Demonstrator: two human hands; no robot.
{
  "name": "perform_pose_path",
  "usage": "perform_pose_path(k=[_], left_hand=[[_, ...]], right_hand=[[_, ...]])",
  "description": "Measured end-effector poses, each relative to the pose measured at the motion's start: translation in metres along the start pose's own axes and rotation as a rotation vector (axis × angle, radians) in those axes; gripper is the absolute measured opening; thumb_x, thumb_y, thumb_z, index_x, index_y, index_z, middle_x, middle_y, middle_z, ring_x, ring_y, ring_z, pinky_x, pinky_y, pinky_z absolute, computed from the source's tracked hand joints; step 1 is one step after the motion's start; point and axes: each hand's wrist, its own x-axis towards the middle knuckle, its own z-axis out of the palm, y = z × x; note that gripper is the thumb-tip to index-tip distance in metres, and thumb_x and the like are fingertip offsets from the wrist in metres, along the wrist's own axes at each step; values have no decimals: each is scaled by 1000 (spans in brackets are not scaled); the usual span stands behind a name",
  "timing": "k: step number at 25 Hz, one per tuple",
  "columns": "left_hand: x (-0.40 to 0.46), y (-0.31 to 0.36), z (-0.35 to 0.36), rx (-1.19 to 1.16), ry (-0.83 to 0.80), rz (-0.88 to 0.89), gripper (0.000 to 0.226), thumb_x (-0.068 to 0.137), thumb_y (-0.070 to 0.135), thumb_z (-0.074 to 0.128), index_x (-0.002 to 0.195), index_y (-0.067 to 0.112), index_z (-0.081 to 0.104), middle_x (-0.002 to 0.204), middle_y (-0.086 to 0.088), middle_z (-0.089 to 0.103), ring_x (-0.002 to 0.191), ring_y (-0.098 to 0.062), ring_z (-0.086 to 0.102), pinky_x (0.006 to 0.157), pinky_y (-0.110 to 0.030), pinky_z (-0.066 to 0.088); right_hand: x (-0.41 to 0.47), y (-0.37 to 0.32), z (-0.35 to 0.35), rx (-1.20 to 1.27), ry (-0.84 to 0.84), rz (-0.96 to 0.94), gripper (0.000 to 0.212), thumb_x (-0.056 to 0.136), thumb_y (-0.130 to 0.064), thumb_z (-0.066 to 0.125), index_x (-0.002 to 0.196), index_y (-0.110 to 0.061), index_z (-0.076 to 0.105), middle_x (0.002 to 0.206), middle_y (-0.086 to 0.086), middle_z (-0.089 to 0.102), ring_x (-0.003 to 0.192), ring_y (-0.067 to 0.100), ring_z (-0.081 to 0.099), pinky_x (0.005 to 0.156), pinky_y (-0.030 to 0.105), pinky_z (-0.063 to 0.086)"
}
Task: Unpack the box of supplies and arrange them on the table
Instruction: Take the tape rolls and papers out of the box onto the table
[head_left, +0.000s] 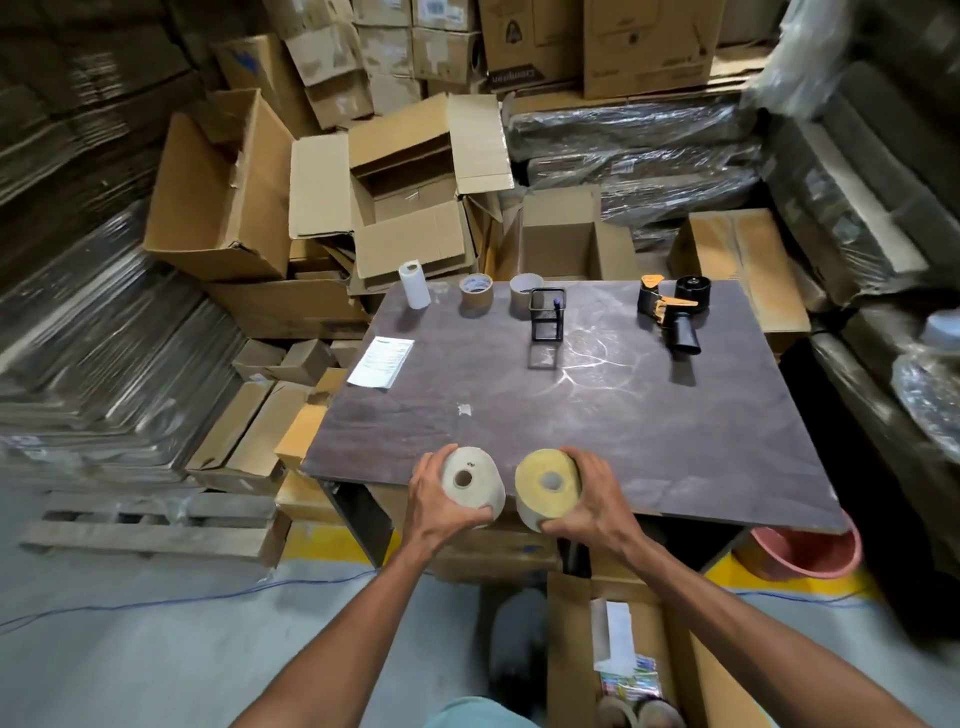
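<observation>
- At the bottom edge, an open cardboard box (623, 660) stands on the grey concrete floor (130, 649), just by the person's feet; a white paper strip and some coloured packets show inside it.
- A blue cable (171, 600) trails across the floor on the left, near a wooden pallet (150, 525).
- The left hand (434, 499) grips a white roll (474, 486), fingers curled round its far side and thumb under its near edge.
- The right hand (595, 499) grips a yellow roll (546, 488) the same way.
- Both rolls are held at the near edge of the table (649, 431), just beside each other; their cores face up toward the camera, so each axis runs roughly upright, tilted a little toward the person.
- The tabletop is a dark, brown-purple board with a glossy glare patch mid-surface.
- A printed sheet (381, 362) lies flat near the left edge.
- Along the far edge stand a white roll of film (414, 284), two brown tape rolls (476, 295), a black wire holder (547, 314), and a black-and-orange tape dispenser (672, 309).
- A pink bucket (810, 553) sits on the floor under the right corner.
- Beyond, open cartons (415, 192) and plastic-wrapped flat cardboard stacks (639, 145) crowd the room.
</observation>
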Motion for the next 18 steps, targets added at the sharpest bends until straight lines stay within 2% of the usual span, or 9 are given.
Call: perform_pose_path(k=[4,8,10,18], left_hand=[[47,-27,-23,3,3,13,99,41,39,89,132,30,52,116,8,49,109,-15,49,87,-30,48],[84,-52,-38,2,-8,-9,100,42,36,89,134,29,51,118,7,48,111,-13,46,90,-29,47],[100,-63,-44,4,-9,-13,101,40,37,88,134,27,52,118,6,49,112,-14,47,91,-30,47],[143,-96,-57,30,-23,-95,102,38,40,84,133,25,52,118,3,49,113,-18,46,88,-30,45]], right_hand=[[43,-21,29,20,-3,16,97,44,-43,88,130,-30,45,120,-6,51,113,13,45,87,24,42],[80,-33,50,23,-8,28,101,44,-39,90,134,-23,47,123,-5,51,117,14,45,95,27,42],[96,-39,58,14,-29,28,102,44,-38,90,135,-21,47,122,-5,51,117,14,44,94,26,40],[145,-48,98,6,-92,64,105,46,-41,89,138,-21,44,122,-9,49,116,14,42,92,22,38]])
